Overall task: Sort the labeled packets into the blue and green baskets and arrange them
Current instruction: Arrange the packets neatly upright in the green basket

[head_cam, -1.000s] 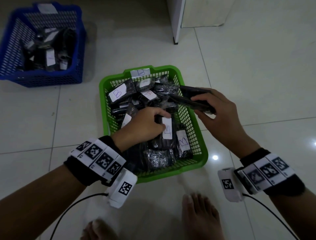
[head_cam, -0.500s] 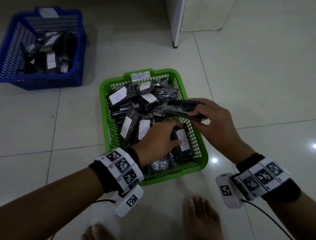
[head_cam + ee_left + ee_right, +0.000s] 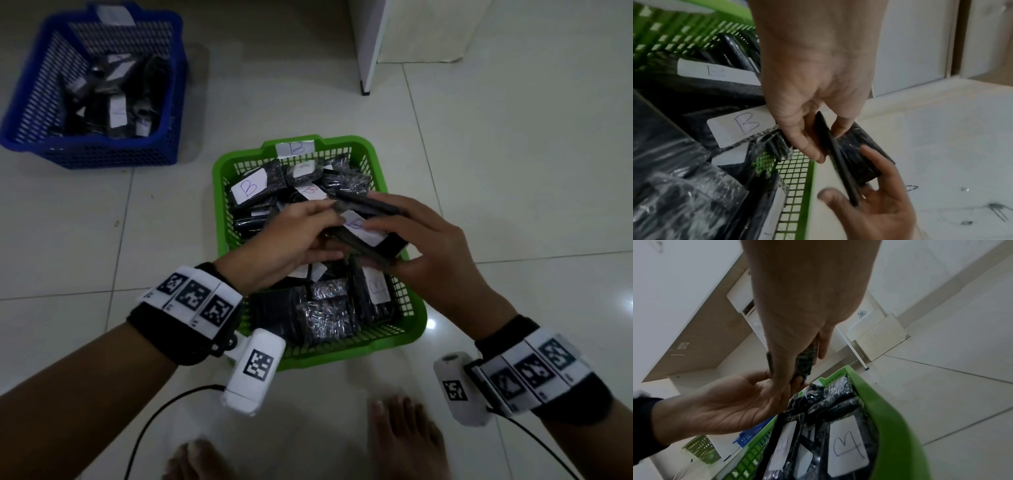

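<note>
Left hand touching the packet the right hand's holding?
Touching. In the left wrist view, the left hand pinches the black packet that rests on the right hand.

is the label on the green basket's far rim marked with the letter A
No, the white label on the green basket bears a handwritten B.

1. Large pale glossy floor tiles [image 3: 513, 171] are spreading out everywhere, crossed by thin grout lines.
2. A white cabinet [image 3: 411, 31] is standing at the far side.
3. Light is glinting off the floor.

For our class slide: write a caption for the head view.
Both hands hold B-labelled packets above the green basket.
</note>
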`<state>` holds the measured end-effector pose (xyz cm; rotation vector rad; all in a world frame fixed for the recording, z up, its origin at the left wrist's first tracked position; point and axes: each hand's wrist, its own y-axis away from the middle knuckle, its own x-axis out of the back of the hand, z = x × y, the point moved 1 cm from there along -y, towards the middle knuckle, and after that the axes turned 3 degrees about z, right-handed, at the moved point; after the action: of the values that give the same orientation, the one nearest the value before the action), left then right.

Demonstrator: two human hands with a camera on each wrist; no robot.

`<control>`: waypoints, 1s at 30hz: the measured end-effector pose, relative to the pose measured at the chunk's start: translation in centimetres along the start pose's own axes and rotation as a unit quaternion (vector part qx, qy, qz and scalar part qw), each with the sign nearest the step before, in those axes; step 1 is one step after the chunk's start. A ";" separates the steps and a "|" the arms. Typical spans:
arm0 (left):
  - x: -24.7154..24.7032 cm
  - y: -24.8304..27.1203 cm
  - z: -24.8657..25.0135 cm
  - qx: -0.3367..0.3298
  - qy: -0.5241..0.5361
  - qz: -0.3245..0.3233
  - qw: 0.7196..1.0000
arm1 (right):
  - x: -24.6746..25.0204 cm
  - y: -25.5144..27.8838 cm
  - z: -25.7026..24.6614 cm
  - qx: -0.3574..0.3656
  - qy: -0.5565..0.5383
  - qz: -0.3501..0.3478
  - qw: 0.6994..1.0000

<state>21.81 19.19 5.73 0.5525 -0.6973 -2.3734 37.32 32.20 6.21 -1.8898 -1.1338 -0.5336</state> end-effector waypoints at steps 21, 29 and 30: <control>4.1 1.3 0.9 -0.342 -0.642 0.120 0.675 | -0.8 -1.6 4.4 -0.152 -0.037 0.019 0.988; 1.4 -1.7 -1.3 -0.310 -0.787 0.045 0.532 | -0.1 -1.0 4.7 -0.232 -0.072 -0.016 0.970; 1.2 -1.9 -1.2 -0.298 -0.786 0.047 0.540 | -0.2 -1.0 4.5 -0.255 -0.085 -0.019 0.963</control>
<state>20.81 19.27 3.41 -2.0931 -0.3627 -2.1513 36.12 36.07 4.02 -2.3958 -1.2265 -0.7518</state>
